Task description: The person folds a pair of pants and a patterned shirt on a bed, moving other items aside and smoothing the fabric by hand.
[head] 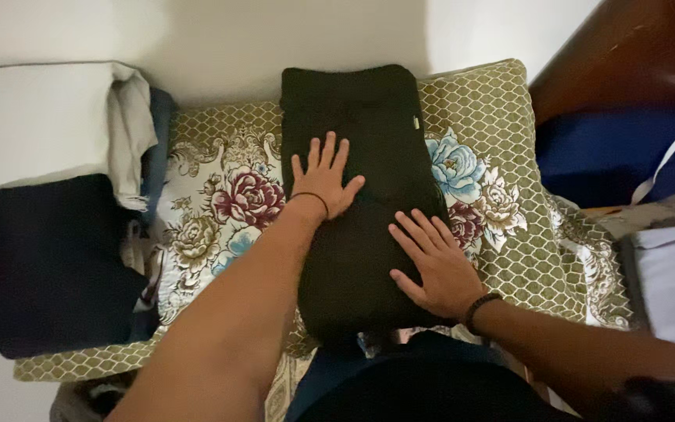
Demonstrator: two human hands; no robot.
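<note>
A folded black garment [373, 117] lies lengthwise on a floral bedspread [220, 203] with an olive lattice border. My left hand [323, 180] rests flat on the garment's left side, fingers spread, a thin black band at the wrist. Lower and to the right, my right hand [431, 262] presses flat on the same garment, fingers apart, with a dark bead bracelet on the wrist. Neither hand grips anything.
A stack of folded clothes, white [33, 125] above dark navy [41, 258], sits at the left. A dark wooden headboard [626, 55] and blue fabric [611, 152] are at the right, with a white-and-grey item [673, 273] below. A white wall runs along the top.
</note>
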